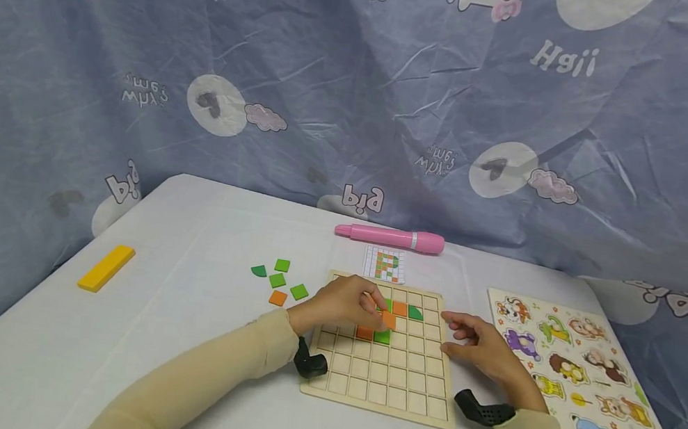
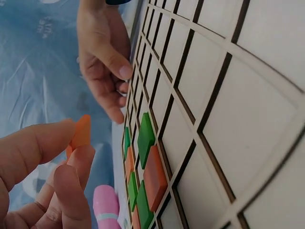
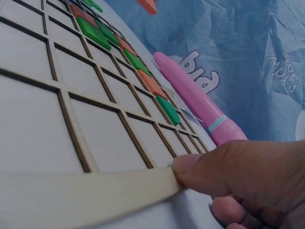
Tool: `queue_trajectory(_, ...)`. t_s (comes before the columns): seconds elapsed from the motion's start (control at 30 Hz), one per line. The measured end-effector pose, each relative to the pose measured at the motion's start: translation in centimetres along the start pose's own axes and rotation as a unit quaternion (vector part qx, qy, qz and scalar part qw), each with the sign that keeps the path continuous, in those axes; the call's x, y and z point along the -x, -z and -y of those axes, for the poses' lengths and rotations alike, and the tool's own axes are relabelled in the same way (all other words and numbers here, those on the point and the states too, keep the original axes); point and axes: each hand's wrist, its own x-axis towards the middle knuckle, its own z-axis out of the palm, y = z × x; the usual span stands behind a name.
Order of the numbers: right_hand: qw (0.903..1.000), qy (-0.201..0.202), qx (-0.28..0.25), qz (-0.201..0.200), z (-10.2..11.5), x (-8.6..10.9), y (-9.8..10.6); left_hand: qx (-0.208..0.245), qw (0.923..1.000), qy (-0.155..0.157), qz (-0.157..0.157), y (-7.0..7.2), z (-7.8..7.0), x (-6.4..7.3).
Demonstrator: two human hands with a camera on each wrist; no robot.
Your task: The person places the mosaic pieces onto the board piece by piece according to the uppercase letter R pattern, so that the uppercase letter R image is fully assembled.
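My left hand (image 1: 344,303) pinches an orange square tile (image 2: 82,132) between thumb and fingers, raised above the wooden grid board (image 1: 357,388). Several green and orange tiles lie in the board's upper cells, partly hidden by that hand in the head view. Among them are an orange square (image 2: 155,178), a green square (image 2: 146,139) and a dark green rounded tile (image 3: 167,110). At the board's right edge is my right hand (image 1: 484,349); its thumb touches the rim in the right wrist view, with the other fingers loosely bent beside the edge.
Loose green tiles (image 1: 277,280) and an orange tile (image 1: 277,298) lie left of the board. Behind it are a small pattern card (image 1: 385,265) and a pink pen-shaped object (image 1: 388,237). A yellow block (image 1: 107,268) lies far left, an animal puzzle board (image 1: 576,344) on the right.
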Motion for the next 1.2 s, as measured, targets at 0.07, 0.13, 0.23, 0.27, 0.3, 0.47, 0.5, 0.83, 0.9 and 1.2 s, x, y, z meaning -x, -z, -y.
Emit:
queue_trajectory(0.07, 1.0000, 0.000, 0.000, 0.000, 0.0, 0.0, 0.0, -0.013, 0.9999, 0.004, 0.004, -0.4, -0.2, -0.2)
queue_trajectory(0.13, 1.0000, 0.002, -0.001, 0.000, 0.0, 0.0, 0.0, -0.032, 0.9995, 0.009, 0.005, -0.8, -0.5, -0.5)
queue_trajectory(0.23, 1.0000, 0.004, -0.003, 0.000, 0.0, 0.0, -0.1, -0.063, 0.9978, 0.019, 0.005, -1.3, -0.9, -0.8)
queue_trajectory(0.27, 1.0000, 0.004, -0.003, 0.000, 0.0, 0.0, 0.0, -0.075, 0.9969, 0.022, 0.002, -1.5, -1.1, -0.8)
queue_trajectory(0.3, 1.0000, 0.003, -0.002, -0.001, 0.0, 0.0, 0.0, -0.087, 0.9959, 0.025, 0.000, -1.7, -1.2, -0.9)
queue_trajectory(0.47, 1.0000, -0.007, 0.003, -0.002, 0.1, 0.0, -0.1, -0.151, 0.9879, 0.036, -0.010, -2.6, -1.8, -1.2)
queue_trajectory(0.5, 1.0000, -0.008, 0.004, -0.001, 0.1, 0.0, -0.1, -0.163, 0.9859, 0.037, -0.010, -2.7, -1.9, -1.2)
queue_trajectory(0.83, 1.0000, 0.007, 0.005, -0.004, -0.2, -0.1, -0.1, -0.215, 0.9759, 0.037, -0.005, -3.6, -2.2, -1.8)
queue_trajectory(0.9, 0.9999, 0.008, 0.004, -0.005, -0.3, -0.1, -0.1, -0.223, 0.9743, 0.032, -0.001, -3.8, -2.0, -1.9)
queue_trajectory(1.2, 1.0000, -0.007, 0.004, -0.002, 0.1, 0.0, -0.1, -0.227, 0.9734, 0.028, 0.010, -4.0, -2.0, -1.9)
